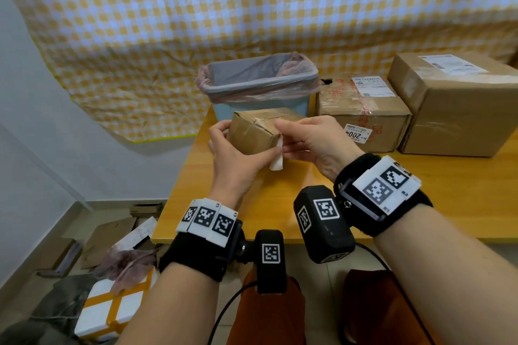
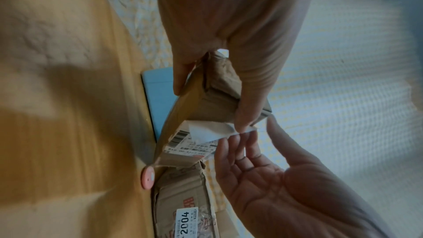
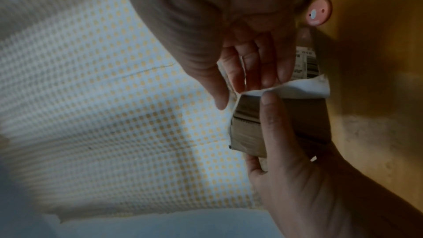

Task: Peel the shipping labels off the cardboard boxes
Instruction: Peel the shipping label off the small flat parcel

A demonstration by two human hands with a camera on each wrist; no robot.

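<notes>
A wooden table (image 1: 420,199) stands against a checked cloth (image 1: 252,8), and along its back sit a big box (image 1: 459,109) and a middle box (image 1: 361,115), each with its label still on, next to a lined bin (image 1: 258,84), probably kept close for the peeled scraps. In front of the bin a small box (image 1: 258,131) is lifted off the table, likely so its label side can be reached. The left hand (image 1: 235,154) grips this box, fingers behind and thumb on the near face, bracing it against the pull. The right hand (image 1: 311,143) has its fingers against the label (image 1: 277,158), whose loose white end hangs off the box's near corner; the wrist views show the printed remainder stuck to the right-hand face. Whether the right hand truly pinches the flap, I cannot tell.
</notes>
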